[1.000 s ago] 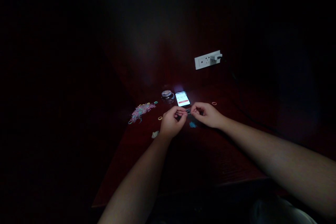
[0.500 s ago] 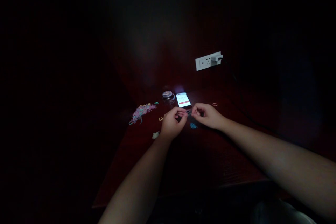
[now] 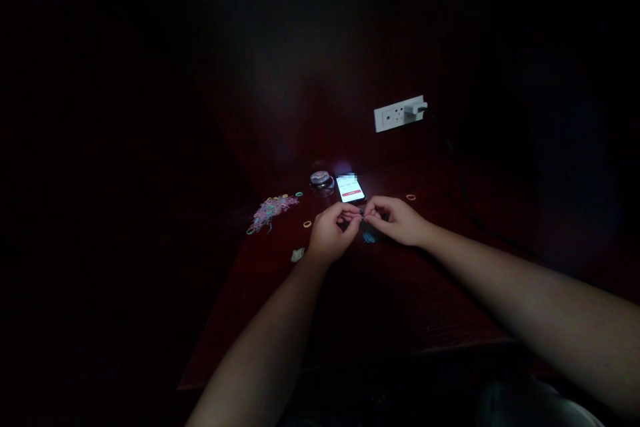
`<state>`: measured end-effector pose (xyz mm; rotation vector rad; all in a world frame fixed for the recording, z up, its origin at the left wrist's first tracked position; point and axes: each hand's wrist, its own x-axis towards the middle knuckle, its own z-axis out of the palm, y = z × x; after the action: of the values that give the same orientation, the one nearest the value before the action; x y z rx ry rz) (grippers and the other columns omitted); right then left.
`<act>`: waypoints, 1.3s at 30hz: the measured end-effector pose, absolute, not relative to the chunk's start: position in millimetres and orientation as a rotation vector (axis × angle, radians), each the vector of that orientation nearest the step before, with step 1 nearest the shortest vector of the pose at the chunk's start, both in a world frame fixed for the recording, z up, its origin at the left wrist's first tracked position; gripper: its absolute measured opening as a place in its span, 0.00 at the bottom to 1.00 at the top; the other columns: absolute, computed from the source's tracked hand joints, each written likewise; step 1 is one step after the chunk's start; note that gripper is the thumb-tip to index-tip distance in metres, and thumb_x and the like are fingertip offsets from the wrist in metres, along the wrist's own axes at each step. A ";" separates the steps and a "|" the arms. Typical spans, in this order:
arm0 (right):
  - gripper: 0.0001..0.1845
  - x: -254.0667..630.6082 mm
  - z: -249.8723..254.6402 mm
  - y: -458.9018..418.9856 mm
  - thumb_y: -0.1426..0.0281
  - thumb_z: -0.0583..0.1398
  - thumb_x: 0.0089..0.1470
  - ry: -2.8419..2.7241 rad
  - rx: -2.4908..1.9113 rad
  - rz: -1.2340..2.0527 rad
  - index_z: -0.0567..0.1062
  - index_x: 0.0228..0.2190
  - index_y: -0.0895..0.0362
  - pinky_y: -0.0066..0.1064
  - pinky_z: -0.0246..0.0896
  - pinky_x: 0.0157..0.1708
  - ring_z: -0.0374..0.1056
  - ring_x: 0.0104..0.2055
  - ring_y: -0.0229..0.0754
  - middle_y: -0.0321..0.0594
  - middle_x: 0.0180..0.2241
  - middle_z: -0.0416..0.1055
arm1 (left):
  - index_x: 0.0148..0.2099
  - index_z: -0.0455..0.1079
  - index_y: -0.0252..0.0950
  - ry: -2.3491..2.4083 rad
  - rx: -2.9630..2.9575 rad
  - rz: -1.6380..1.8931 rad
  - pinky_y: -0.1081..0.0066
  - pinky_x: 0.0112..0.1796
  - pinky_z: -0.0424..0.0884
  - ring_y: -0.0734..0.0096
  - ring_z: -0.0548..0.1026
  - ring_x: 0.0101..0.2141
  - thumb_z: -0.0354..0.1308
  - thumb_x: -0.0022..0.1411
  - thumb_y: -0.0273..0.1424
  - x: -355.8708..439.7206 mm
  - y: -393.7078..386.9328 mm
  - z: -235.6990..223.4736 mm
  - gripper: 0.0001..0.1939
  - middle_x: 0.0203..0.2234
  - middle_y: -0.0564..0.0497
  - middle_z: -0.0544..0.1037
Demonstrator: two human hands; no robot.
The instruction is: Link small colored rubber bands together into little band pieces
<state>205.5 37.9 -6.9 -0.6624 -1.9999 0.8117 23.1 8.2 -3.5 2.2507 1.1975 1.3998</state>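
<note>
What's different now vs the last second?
The fingertips of the left hand and right hand have drawn closer together, narrowing the gap between them. Whether anything was gripped or let go there is too small to tell. Unchanged: phone, jar, multicoloured pile, blue bunch.

A small band (image 3: pixel 362 216) (mostly hidden, its shape unclear) is pinched between left hand (image 3: pixel 330 233) and right hand (image 3: pixel 398 221); blue bands (image 3: pixel 369 237) lie bunched nearby.

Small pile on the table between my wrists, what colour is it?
The small pile is blue, showing best in the head view, the only one.
</note>
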 end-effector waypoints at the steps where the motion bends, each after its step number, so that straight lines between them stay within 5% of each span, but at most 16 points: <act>1: 0.08 205.6 -6.1 37.5 0.66 0.58 0.53 -2.000 -0.665 0.805 0.70 0.28 0.59 0.26 0.55 0.24 0.57 0.24 0.34 0.35 0.23 0.63 | 0.39 0.71 0.36 1.197 2.250 1.403 0.72 0.35 0.71 0.72 0.76 0.32 0.58 0.58 0.28 22.9 8.3 -3.6 0.05 0.32 0.50 0.78; 39: 0.02 208.2 -7.5 40.4 0.72 0.57 0.50 -2.028 -0.689 0.754 0.69 0.28 0.59 0.27 0.54 0.25 0.57 0.25 0.35 0.34 0.23 0.62 | 0.35 0.73 0.35 1.309 2.230 1.279 0.75 0.28 0.68 0.74 0.74 0.28 0.59 0.57 0.31 20.6 11.0 -7.9 0.05 0.28 0.51 0.78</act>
<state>208.2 40.4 -7.5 -0.6895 -2.0284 0.7535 20.6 11.0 -7.9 2.2299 1.3090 1.2792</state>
